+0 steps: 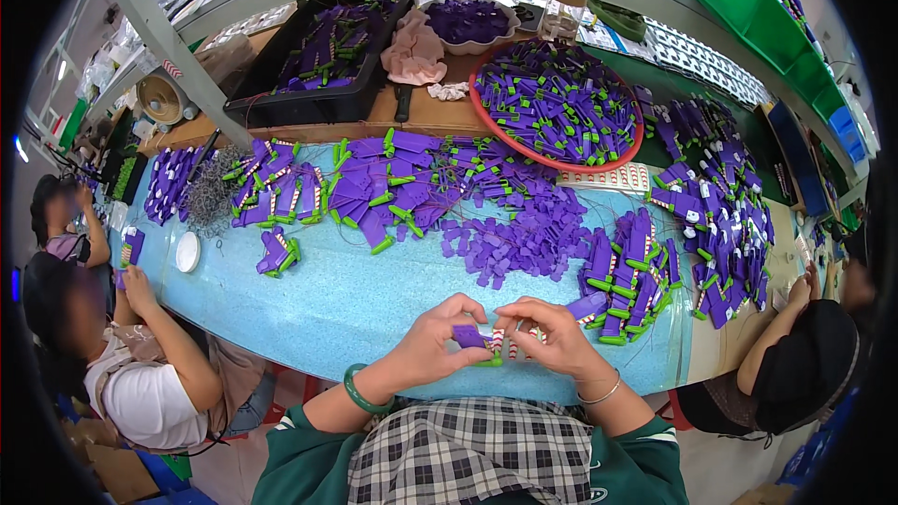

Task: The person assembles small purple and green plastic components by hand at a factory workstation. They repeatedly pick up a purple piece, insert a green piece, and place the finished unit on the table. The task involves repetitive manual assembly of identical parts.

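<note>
My left hand [432, 346] pinches a purple and green plastic piece [468, 336] above the table's near edge. Close by on the right, my right hand [554, 339] has its fingers bent in a pinch around red-and-white striped strips [513, 347]. The two hands almost meet, and the fingers partly hide how the strips and the piece touch. Just right of my right hand lies a pile of purple and green pieces [627, 276] with striped markings. Small flat purple parts [514, 238] are heaped beyond my hands.
A red round basket [640, 136] of purple and green parts stands at the back. Left of it are a black tray [309, 110] and a pink cloth [414, 51]. A white lid [188, 252] lies on the blue tabletop [346, 309]. Other people sit at both sides.
</note>
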`<state>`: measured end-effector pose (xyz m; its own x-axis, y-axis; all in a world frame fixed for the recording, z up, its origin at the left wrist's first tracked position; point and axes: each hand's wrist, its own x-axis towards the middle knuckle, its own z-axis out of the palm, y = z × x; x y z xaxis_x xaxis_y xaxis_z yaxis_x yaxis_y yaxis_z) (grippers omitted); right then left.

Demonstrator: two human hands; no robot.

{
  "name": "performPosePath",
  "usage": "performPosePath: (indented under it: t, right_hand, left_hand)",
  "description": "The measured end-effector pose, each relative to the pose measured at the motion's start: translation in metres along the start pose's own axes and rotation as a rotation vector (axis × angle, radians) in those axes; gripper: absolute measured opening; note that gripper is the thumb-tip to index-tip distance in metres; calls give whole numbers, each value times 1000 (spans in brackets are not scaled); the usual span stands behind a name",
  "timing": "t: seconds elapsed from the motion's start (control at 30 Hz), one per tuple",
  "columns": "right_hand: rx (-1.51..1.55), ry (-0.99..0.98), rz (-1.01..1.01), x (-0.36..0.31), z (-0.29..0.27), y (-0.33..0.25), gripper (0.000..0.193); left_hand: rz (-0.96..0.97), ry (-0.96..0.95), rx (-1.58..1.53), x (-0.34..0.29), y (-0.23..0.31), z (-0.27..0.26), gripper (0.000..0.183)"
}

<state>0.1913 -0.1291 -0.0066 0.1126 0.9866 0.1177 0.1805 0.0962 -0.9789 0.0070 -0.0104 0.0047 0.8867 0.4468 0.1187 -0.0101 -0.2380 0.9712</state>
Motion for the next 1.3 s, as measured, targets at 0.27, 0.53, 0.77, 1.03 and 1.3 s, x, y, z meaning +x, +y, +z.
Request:
performPosePath:
  t: [0.27,0.53,0.77,1.03,1.3]
  right_hand:
    - [-722,90,-179,30,-8,11,13]
    - [-987,229,17,50,5,26,17]
    - [-492,121,105,44,-7,16,12]
    - [-170,179,88,21,21,-19,11]
    - [-347,169,-135,16,22,-3,17]
  left_hand:
    - [-198,-63,76,-9,13,-48,10]
    - [38,549,-252,-12,3,-55,14]
    - [-206,303,-142,-5,-18,-24,18]
    - [-105,-10,106,-2,-25,13,13]
    - [-16,-26,347,-4,-16,16,17]
